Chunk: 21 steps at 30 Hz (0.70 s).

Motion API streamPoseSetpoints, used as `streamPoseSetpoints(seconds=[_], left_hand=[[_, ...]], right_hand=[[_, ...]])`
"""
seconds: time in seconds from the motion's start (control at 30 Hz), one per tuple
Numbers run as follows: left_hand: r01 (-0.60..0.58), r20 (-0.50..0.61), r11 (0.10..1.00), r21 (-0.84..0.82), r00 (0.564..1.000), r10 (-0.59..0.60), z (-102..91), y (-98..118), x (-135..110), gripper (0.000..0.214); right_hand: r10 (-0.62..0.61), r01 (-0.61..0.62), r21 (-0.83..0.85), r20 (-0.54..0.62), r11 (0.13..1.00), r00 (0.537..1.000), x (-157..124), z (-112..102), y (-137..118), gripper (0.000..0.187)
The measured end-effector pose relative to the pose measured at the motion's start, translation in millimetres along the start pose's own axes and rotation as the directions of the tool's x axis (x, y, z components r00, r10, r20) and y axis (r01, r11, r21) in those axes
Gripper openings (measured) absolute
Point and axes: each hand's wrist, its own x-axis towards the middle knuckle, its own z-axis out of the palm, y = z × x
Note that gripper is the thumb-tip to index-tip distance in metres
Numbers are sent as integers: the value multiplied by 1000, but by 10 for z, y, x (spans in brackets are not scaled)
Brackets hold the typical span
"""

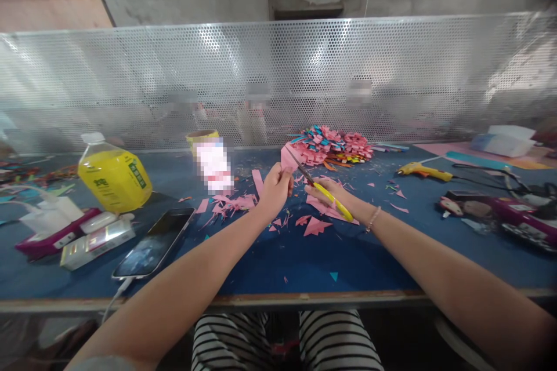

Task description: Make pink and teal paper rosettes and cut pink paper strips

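My left hand (278, 185) pinches a small piece of pink paper (290, 156) above the middle of the table. In my right hand (331, 194) is a pair of scissors (324, 192) with yellow handles, its dark blades pointing up and left against the paper's right side. Whether the blades are parted I cannot tell. Under and around both hands lie pink paper scraps (317, 226) and thin offcuts. Just behind sits a pile of fringed pink, blue and orange paper pieces (335, 145).
A phone on a cable (154, 243), a small box (98, 242) and a yellow-liquid bottle (115, 177) stand left. A tape roll (202, 135) is behind a blurred patch. To the right lie a yellow glue gun (424, 171) and a purple power strip (517, 214). A perforated metal screen (278, 64) closes the back.
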Motion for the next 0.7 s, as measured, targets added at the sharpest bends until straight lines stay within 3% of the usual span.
streamPoseSetpoints(seconds=[0.33, 0.7], left_hand=[[12, -2, 999, -30, 1000, -12, 4, 23, 1, 22], [3, 24, 999, -47, 1000, -2, -6, -4, 23, 20]], right_hand=[[-31, 31, 37, -11, 999, 999, -35, -19, -134, 33], [-71, 68, -89, -30, 994, 997, 52, -58, 71, 30]])
